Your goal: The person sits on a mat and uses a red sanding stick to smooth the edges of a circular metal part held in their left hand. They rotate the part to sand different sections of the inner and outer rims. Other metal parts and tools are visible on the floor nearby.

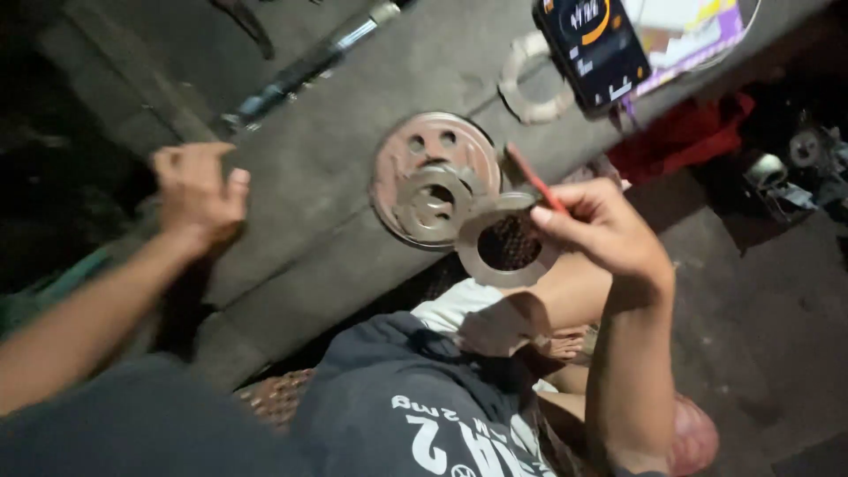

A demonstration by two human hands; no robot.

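Observation:
My right hand pinches a thin red-handled tool together with a flat grey metal ring, held up in front of me. Just behind the ring, a round rusty metal disc with holes lies on the grey concrete ledge, with a smaller grey round part on top of it. My left hand is closed in a loose fist at the left, over the ledge's edge; whether it holds anything is hidden.
A phone with a lit screen stands at the top right beside a worn whitish ring and a colourful box. A dark metal rod lies on the ledge. Red cloth and small parts sit at the right.

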